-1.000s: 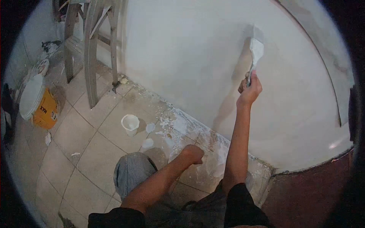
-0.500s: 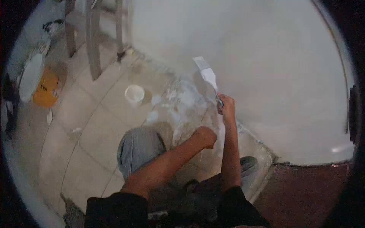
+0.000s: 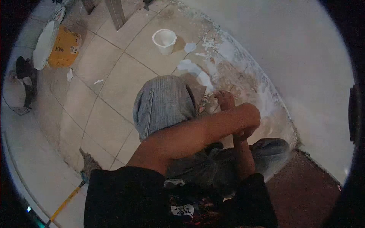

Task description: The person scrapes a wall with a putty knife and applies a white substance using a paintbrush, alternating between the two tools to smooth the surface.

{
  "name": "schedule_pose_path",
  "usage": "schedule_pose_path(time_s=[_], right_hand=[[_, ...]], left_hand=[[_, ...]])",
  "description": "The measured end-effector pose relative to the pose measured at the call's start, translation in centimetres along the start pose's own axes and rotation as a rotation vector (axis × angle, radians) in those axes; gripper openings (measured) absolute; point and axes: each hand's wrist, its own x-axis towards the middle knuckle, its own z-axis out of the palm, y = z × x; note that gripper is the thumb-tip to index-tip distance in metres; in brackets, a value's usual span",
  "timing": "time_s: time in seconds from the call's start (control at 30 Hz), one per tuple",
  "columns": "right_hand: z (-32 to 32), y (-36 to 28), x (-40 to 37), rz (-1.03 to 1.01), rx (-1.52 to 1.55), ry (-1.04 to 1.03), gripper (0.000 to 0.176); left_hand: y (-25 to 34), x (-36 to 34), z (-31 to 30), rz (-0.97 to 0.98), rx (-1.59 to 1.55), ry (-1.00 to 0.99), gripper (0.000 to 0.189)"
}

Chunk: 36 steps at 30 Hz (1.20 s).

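My right hand (image 3: pixel 225 99) is closed on the handle of a white-headed brush (image 3: pixel 203 78), whose head points up and left, low over the white-smeared floor tiles (image 3: pixel 237 81). My left arm crosses over my right forearm. My left hand (image 3: pixel 249 119) is curled closed beside that forearm, and what it may hold is hidden. A white cup (image 3: pixel 165 41) stands upright on the tiles beyond my raised knee, with a white patch (image 3: pixel 190 47) to its right.
An orange bucket (image 3: pixel 64 47) lies on its side at the upper left. Wooden legs (image 3: pixel 115 15) stand at the top. A yellow-handled broom (image 3: pixel 66 203) is at the lower left. A pale wall (image 3: pixel 304 68) rises at the right, above a dark red floor area (image 3: pixel 304 190).
The view has shifted down and left. My right hand has lowered the brush from the wall toward the floor. My left hand has moved right, across my right forearm.
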Motion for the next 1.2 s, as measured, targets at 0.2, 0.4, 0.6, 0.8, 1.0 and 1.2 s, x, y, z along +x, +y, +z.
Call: schedule_pose_path(time_s=[0.2,0.4,0.6,0.8,1.0,1.2], right_hand=[[4.6,2.0,0.1,-0.075,-0.611,0.128,0.038],[1.0,-3.4,-4.5,-0.238,-0.369,0.340,0.035],[-2.4,-3.1,-5.6,-0.067,-0.110,0.252,0.036],[-3.1,2.9,-5.9,-0.200,-0.023,0.743,0.037],[-6.8,10.3,-5.8,0.422,-0.106,1.040,0.032],[-10.0,17.1,-6.1,0.720,-0.078,1.139,0.030]], left_hand=[[-0.5,-0.9,0.7,-0.002,0.019,-0.021,0.042],[-1.3,-1.1,0.7,-0.033,0.052,-0.011,0.044],[-1.5,-1.0,0.6,-0.065,0.111,0.029,0.046],[-1.0,-0.5,-0.2,-0.078,0.190,0.114,0.049],[-1.9,1.0,-2.3,-0.052,0.157,-0.040,0.031],[-1.2,2.0,-1.2,-0.034,0.217,-0.057,0.030]])
